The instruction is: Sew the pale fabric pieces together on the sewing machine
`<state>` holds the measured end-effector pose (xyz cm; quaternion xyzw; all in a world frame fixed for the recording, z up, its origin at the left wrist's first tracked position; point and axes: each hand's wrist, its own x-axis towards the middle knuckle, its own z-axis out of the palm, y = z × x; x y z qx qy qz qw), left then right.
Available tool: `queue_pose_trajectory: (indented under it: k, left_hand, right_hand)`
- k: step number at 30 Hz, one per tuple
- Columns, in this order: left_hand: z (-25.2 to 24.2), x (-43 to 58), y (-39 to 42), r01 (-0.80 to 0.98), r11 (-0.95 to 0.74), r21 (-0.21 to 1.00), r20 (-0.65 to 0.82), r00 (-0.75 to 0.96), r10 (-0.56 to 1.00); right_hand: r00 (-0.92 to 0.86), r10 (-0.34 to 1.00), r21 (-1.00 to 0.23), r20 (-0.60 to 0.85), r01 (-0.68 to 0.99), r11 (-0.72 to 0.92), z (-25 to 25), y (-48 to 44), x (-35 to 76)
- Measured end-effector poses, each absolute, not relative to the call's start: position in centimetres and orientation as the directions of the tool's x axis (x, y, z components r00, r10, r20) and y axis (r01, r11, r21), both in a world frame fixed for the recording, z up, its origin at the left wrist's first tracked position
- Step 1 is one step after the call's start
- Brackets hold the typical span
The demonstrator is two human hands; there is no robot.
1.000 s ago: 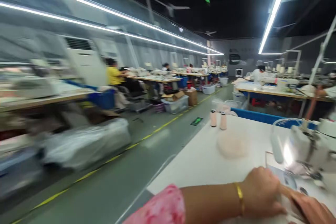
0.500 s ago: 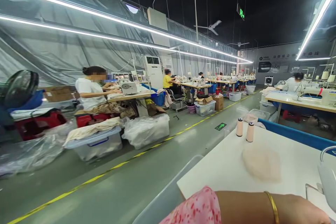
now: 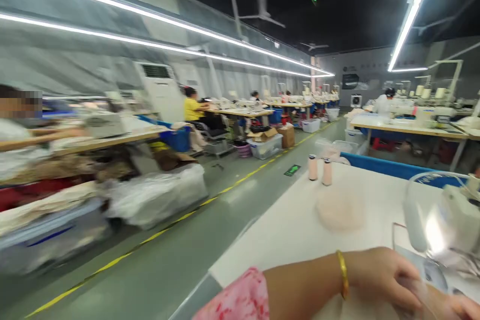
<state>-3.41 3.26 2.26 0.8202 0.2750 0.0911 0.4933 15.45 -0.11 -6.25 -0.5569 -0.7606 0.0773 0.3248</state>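
Observation:
My left hand (image 3: 390, 277), with a gold bangle at the wrist and a pink patterned sleeve, is at the lower right over the white tabletop (image 3: 273, 242). Its fingers are bent and closed on pale, thin fabric (image 3: 420, 290), blurred by motion. Only part of my right hand (image 3: 463, 307) shows at the bottom right corner, close to the same fabric; its grip is smeared. Just beyond both hands stands a sewing machine (image 3: 455, 215) with a lit lamp. A flat beige piece of cloth (image 3: 339, 207) lies on the tabletop, near two peach thread spools (image 3: 327, 172).
A blue cloth trough (image 3: 378, 164) runs along the table's far edge. Left of the table is an aisle with a yellow floor line (image 3: 225, 190). Across it are a plastic-covered bin (image 3: 157, 195), a lidded tub (image 3: 56, 235) and co-workers at sewing tables, one in yellow (image 3: 193, 108).
The view has swung right, bringing the sewing machine and lamp further into frame. My left hand now shows fully with its fingers, and part of my right hand has come into view.

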Motion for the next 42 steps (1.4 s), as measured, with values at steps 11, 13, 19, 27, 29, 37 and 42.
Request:
queue_pose_trajectory:
  k: [11,13,19,27,29,37,42]
  left_hand:
    - [3.3,-2.1,2.5,0.354,-0.232,0.906,-0.115,0.732,0.672]
    - [3.4,-2.0,2.3,0.369,-0.216,0.904,-0.136,0.727,0.673]
    - [3.7,-1.7,2.2,0.354,-0.240,0.904,-0.100,0.719,0.687]
    - [3.3,-1.4,1.8,0.315,-0.265,0.911,-0.048,0.721,0.691]
    - [3.2,-1.4,1.8,0.308,-0.293,0.905,-0.022,0.722,0.692]
    - [3.5,-1.0,1.4,0.295,-0.209,0.932,-0.065,0.705,0.706]
    - [3.2,-0.8,1.2,0.275,-0.233,0.933,-0.002,0.650,0.760]
  right_hand:
    - [-0.143,0.989,-0.845,-0.031,0.532,0.050,2.8,-4.8,18.6]
    - [-0.132,0.991,-0.845,-0.021,0.532,0.053,2.7,-5.0,18.6]
    - [-0.156,0.986,-0.835,-0.061,0.549,0.035,3.2,-5.4,18.9]
    - [-0.135,0.991,-0.881,0.017,0.466,0.079,3.3,-5.3,18.7]
    - [-0.104,0.994,-0.888,0.034,0.454,0.078,3.1,-5.2,18.6]
    - [-0.069,0.997,-0.857,0.030,0.511,0.061,3.0,-5.3,18.5]
    - [-0.079,0.996,-0.846,0.050,0.526,0.084,2.9,-5.3,18.3]
